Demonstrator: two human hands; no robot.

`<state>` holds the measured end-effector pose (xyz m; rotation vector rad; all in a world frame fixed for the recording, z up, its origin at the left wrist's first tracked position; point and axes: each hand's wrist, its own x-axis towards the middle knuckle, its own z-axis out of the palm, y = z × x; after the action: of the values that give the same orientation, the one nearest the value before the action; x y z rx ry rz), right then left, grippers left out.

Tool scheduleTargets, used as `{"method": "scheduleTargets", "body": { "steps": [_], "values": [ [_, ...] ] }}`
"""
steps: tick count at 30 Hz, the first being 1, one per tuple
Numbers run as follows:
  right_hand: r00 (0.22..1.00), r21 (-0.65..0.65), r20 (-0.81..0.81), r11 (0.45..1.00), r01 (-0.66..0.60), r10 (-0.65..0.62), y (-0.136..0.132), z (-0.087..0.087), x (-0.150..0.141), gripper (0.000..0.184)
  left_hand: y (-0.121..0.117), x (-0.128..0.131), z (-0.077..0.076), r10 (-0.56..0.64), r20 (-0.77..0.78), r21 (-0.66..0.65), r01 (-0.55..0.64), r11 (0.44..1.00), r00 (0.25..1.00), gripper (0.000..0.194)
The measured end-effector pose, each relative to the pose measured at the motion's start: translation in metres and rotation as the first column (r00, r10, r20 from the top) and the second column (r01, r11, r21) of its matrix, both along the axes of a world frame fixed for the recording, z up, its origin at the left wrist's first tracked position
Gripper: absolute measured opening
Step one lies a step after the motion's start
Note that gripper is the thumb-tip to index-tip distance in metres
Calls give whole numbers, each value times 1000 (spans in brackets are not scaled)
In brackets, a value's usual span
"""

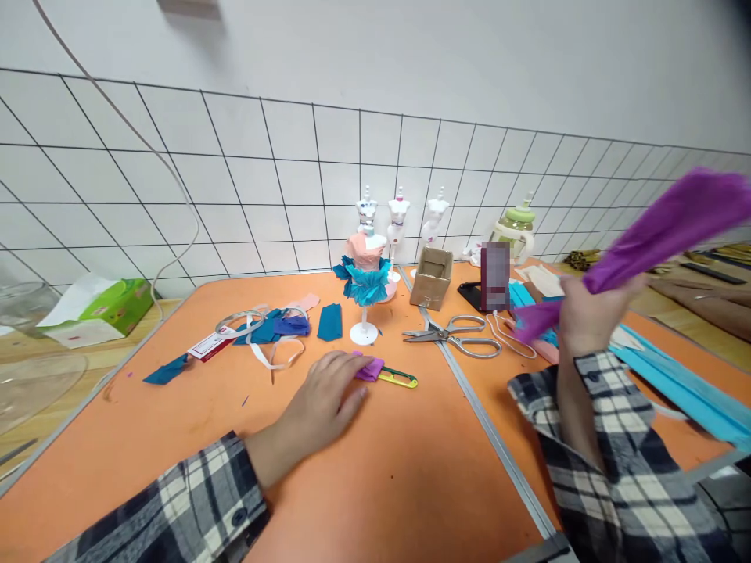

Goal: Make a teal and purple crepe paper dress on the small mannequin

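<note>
Head view: the left hand [328,395] is palm down around the middle of the frame, flat and loosely open, fingertips on a small purple scrap [369,369]. Can't really tell if it's pinching it or just pressing. That scrap overlaps one end of some yellow and green snips [400,380] on the orange table [411,477]. The right hand [594,313], over at the right of the frame, is up off the table, closed around a big sheet of purple paper [662,227] that's kinda blurry and sticks out toward the upper right. Just above the snips, near center, there's a little mannequin [364,274] in a pink top and blue ruffles, with big scissors [451,336] right of it and a cardboard box [431,281] behind those. Blue scraps [258,328] lie center left.
</note>
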<state>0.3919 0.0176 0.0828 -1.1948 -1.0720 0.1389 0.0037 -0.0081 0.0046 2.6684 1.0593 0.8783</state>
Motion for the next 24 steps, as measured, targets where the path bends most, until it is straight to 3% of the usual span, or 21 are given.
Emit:
{"method": "scheduleTargets", "body": {
  "steps": [1,2,3,4,6,9,11,13,15,16,17,19,22,24],
  "values": [
    [906,88,67,907,411,-417,0,-5,16,43,8,-1,-5,29,12,-33,-28,999,1000,35],
    [741,99,192,764,637,-643,0,-13,31,55,14,-3,-9,40,23,-50,-39,998,999,32],
    [609,69,305,655,753,-732,2,-24,43,61,18,-5,-13,44,36,-58,-42,997,998,30],
    [539,26,404,598,801,-739,4,-36,54,62,21,-6,-16,47,46,-61,-44,997,998,30],
    [486,-83,473,512,855,-735,12,-61,72,66,23,-8,-20,63,51,-68,-60,996,997,32],
    [543,-169,544,550,818,-640,25,-81,84,72,25,-11,-18,124,43,-88,-120,989,991,36],
    [521,-56,567,601,797,-638,30,-77,76,68,30,-16,-14,167,50,-125,-160,979,985,44],
    [498,149,577,683,715,-647,30,-65,50,56,38,-23,-12,230,76,-207,-210,956,970,40],
    [577,194,664,854,482,-476,25,-54,3,36,48,-29,-11,318,107,-321,-270,908,942,27],
    [620,118,726,943,311,-296,21,-51,-27,28,52,-31,-12,351,115,-373,-287,882,929,22],
    [627,29,769,987,156,-122,17,-50,-59,24,55,-32,-12,367,119,-408,-291,865,923,19],
    [499,-175,849,984,-46,174,7,-55,-122,27,59,-32,-15,356,126,-435,-271,859,926,17],
    [374,-355,864,934,-23,338,-3,-66,-190,44,60,-31,-17,326,155,-436,-231,870,933,17],
    [330,-422,859,906,20,392,-5,-70,-209,42,59,-31,-16,333,189,-442,-223,869,924,17]
  ]
}}
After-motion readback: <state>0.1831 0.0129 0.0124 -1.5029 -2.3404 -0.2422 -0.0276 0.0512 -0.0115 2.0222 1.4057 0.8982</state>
